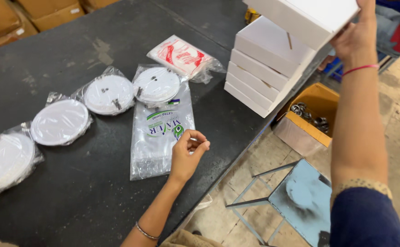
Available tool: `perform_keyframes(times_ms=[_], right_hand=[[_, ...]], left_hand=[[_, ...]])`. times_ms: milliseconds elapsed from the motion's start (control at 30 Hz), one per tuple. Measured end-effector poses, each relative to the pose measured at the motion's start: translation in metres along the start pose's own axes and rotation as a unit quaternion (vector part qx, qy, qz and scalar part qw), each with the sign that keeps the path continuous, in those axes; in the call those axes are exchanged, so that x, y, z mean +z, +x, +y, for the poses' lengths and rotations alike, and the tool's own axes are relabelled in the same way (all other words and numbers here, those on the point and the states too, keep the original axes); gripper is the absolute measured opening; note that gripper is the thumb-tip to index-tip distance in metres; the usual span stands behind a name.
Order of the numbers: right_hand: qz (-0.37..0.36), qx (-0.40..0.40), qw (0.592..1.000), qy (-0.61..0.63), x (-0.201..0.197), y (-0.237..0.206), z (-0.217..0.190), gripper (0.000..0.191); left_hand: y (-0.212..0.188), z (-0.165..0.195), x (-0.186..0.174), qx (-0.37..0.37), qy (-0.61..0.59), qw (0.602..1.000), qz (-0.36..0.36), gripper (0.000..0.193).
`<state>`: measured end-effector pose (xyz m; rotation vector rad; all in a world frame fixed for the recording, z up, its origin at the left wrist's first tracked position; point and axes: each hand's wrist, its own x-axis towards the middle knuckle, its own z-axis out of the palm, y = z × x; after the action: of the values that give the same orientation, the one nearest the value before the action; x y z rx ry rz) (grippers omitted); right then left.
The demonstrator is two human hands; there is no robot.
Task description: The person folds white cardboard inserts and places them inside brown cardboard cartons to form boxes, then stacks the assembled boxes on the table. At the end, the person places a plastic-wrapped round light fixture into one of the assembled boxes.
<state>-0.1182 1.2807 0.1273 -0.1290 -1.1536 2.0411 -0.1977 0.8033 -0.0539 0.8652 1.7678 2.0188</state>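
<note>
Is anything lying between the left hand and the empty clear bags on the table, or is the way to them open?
Nothing visible does. The left hand rests at the right edge of the flat clear bags, fingers curled, on the dark table. The right hand is apart, holding a white box above the stack of white boxes.

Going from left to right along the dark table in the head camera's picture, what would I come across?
Bagged white disc at the edge → second bagged disc → third bagged disc → left hand resting by a flat clear bag → stack of white boxes → right hand lifting the top white box.
</note>
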Motion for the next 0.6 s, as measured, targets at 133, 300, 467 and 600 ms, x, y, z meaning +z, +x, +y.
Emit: perform_keyframes(times_ms=[133, 300, 467, 600], right_hand=[[0.157, 0.170, 0.934, -0.273, -0.022, 0.013, 0.021, 0.080], [0.178, 0.119, 0.931, -0.294, -0.027, 0.011, 0.030, 0.065], [0.156, 0.110, 0.932, -0.309, -0.044, 0.024, 0.033, 0.067], [0.188, 0.101, 0.903, -0.372, -0.068, 0.030, 0.046, 0.060]], left_hand=[[-0.003, -0.015, -0.021, -0.055, 0.012, 0.998, 0.013, 0.015], [-0.010, -0.023, -0.039, -0.065, 0.019, 0.997, 0.022, 0.013], [-0.021, -0.022, -0.053, -0.050, 0.025, 0.998, 0.025, 0.011], [-0.038, -0.013, -0.068, -0.064, 0.057, 0.996, 0.018, 0.011]])
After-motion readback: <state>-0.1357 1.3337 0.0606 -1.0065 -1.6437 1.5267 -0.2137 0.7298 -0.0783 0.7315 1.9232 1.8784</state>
